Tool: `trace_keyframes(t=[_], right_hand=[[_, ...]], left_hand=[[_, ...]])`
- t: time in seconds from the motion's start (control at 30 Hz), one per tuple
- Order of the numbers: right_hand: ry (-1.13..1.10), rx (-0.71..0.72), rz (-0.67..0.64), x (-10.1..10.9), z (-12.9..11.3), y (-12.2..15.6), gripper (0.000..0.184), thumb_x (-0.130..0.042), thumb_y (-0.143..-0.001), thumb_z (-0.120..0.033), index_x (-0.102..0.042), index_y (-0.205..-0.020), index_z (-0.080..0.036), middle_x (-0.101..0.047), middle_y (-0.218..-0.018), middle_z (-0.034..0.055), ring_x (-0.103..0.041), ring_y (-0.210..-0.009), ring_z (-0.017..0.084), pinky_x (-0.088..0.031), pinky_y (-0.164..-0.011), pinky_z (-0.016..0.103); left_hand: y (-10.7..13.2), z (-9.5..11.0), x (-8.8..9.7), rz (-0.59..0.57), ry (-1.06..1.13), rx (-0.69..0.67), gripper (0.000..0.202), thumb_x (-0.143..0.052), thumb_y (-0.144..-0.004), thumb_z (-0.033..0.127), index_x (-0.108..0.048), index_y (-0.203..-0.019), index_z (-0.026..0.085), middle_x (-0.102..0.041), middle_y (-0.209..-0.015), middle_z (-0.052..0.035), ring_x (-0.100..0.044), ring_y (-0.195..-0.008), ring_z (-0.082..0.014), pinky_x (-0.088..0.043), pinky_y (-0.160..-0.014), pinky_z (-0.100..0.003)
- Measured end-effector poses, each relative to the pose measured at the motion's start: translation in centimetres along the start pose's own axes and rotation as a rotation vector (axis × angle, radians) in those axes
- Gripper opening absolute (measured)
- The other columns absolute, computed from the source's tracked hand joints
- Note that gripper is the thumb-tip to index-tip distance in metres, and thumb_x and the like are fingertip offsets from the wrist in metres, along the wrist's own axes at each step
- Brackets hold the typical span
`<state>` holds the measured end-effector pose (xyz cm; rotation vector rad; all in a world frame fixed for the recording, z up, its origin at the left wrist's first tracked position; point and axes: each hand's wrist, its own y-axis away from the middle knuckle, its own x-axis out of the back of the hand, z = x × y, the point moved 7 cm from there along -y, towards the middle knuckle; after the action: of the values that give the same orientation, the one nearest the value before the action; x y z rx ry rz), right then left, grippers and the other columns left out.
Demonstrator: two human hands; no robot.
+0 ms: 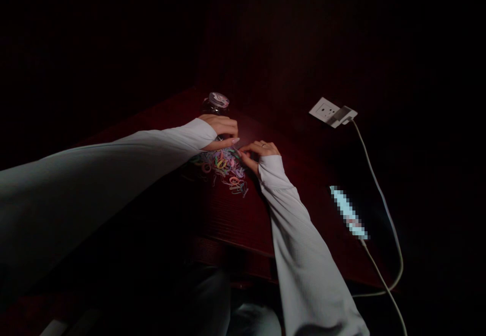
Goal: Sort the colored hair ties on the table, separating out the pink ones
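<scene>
A loose pile of small elastic hair ties (222,164) in pink, purple, yellow and green lies on the dark red wooden table (235,219). Over the pile's far side, my left hand (222,126) has its fingers curled, with the thumb tip close to the fingertips. My right hand (262,150) is at the pile's right edge, thumb and forefinger drawn together and pointing at the left fingertips. Whatever sits in either pinch is too small and dim to make out. Behind my left hand stands a round container (218,100) with a patterned lid.
To the right is a white wall socket (322,110) with a charger (345,115) plugged in. Its white cable (379,184) loops down the right side. A lit, blurred phone (349,213) lies nearer, with a cord at its lower end. Surroundings are very dark.
</scene>
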<state>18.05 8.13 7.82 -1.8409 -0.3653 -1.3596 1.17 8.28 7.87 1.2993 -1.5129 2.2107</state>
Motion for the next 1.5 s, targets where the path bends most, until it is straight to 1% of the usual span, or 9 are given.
trace_keyframes(t=[0.1,0.23,0.4,0.7,0.83,1.0,1.13,1.3,1.5], right_hand=[[0.003,0.001,0.004,-0.07,-0.09,0.00,0.035,-0.065,-0.106,-0.059,-0.085,-0.104,-0.030,-0.075,-0.082,0.0019,-0.063,-0.083,0.020,-0.040,-0.087,0.034],[0.008,0.005,0.012,-0.14,-0.16,-0.05,0.035,-0.066,-0.106,-0.059,-0.085,-0.104,-0.031,-0.075,-0.081,0.0016,-0.063,-0.083,0.020,-0.040,-0.086,0.033],[0.012,0.003,0.009,-0.18,-0.19,-0.09,0.034,-0.066,-0.105,-0.059,-0.086,-0.104,-0.031,-0.075,-0.080,0.0014,-0.064,-0.082,0.020,-0.041,-0.086,0.034],[-0.004,-0.005,0.019,-0.11,-0.23,-0.07,0.035,-0.066,-0.105,-0.060,-0.086,-0.103,-0.031,-0.076,-0.080,0.0015,-0.065,-0.083,0.020,-0.042,-0.086,0.034],[0.001,-0.004,0.018,-0.08,-0.27,-0.09,0.034,-0.066,-0.106,-0.058,-0.085,-0.103,-0.030,-0.076,-0.080,0.0017,-0.064,-0.083,0.020,-0.042,-0.086,0.033],[0.005,-0.010,0.026,-0.06,-0.23,-0.13,0.034,-0.066,-0.106,-0.057,-0.085,-0.102,-0.029,-0.075,-0.078,0.0016,-0.063,-0.082,0.020,-0.042,-0.084,0.033],[0.007,-0.021,0.048,-0.09,0.16,-0.18,0.032,-0.067,-0.105,-0.056,-0.085,-0.100,-0.029,-0.074,-0.078,0.0016,-0.063,-0.082,0.021,-0.042,-0.084,0.033],[0.013,-0.021,0.061,-0.30,0.67,-0.19,0.028,-0.069,-0.105,-0.052,-0.084,-0.100,-0.029,-0.073,-0.078,0.0016,-0.063,-0.083,0.020,-0.041,-0.083,0.032],[0.032,-0.051,0.046,-0.14,0.44,-0.27,0.023,-0.073,-0.103,-0.047,-0.084,-0.096,-0.028,-0.073,-0.079,0.0017,-0.064,-0.084,0.022,-0.041,-0.083,0.033]], left_hand=[[-0.09,0.04,-0.14,-0.016,0.003,-0.009,0.038,-0.047,-0.110,0.046,-0.077,-0.102,0.025,-0.078,-0.104,-0.0045,-0.067,-0.097,-0.0205,-0.048,-0.088,-0.032],[-0.14,0.24,-0.25,-0.025,0.018,-0.037,0.038,-0.049,-0.110,0.049,-0.076,-0.099,0.025,-0.078,-0.103,-0.0042,-0.066,-0.095,-0.0204,-0.047,-0.088,-0.032],[-0.18,0.22,-0.42,-0.032,0.025,-0.058,0.039,-0.051,-0.110,0.048,-0.077,-0.093,0.025,-0.078,-0.099,-0.0042,-0.064,-0.092,-0.0195,-0.047,-0.086,-0.032],[-0.23,0.11,-0.42,-0.003,0.023,-0.074,0.039,-0.052,-0.110,0.047,-0.076,-0.090,0.025,-0.077,-0.094,-0.0038,-0.064,-0.090,-0.0189,-0.047,-0.084,-0.031],[-0.21,0.17,-0.41,0.011,0.034,-0.072,0.035,-0.057,-0.107,0.047,-0.075,-0.088,0.025,-0.077,-0.093,-0.0034,-0.064,-0.089,-0.0187,-0.046,-0.085,-0.031],[-0.28,0.07,-0.48,-0.013,0.027,-0.059,0.037,-0.053,-0.108,0.047,-0.076,-0.090,0.024,-0.078,-0.094,-0.0044,-0.064,-0.090,-0.0192,-0.047,-0.086,-0.031],[-0.26,0.05,-0.33,0.000,0.043,-0.055,0.038,-0.052,-0.109,0.049,-0.076,-0.092,0.025,-0.078,-0.096,-0.0042,-0.065,-0.090,-0.0191,-0.048,-0.087,-0.031],[-0.21,0.05,-0.35,0.015,0.070,-0.057,0.034,-0.054,-0.108,0.046,-0.076,-0.093,0.025,-0.078,-0.097,-0.0045,-0.065,-0.091,-0.0195,-0.048,-0.086,-0.032],[-0.22,0.09,-0.38,0.015,0.062,-0.065,0.036,-0.052,-0.109,0.047,-0.074,-0.093,0.025,-0.078,-0.097,-0.0044,-0.065,-0.090,-0.0197,-0.048,-0.087,-0.032]])
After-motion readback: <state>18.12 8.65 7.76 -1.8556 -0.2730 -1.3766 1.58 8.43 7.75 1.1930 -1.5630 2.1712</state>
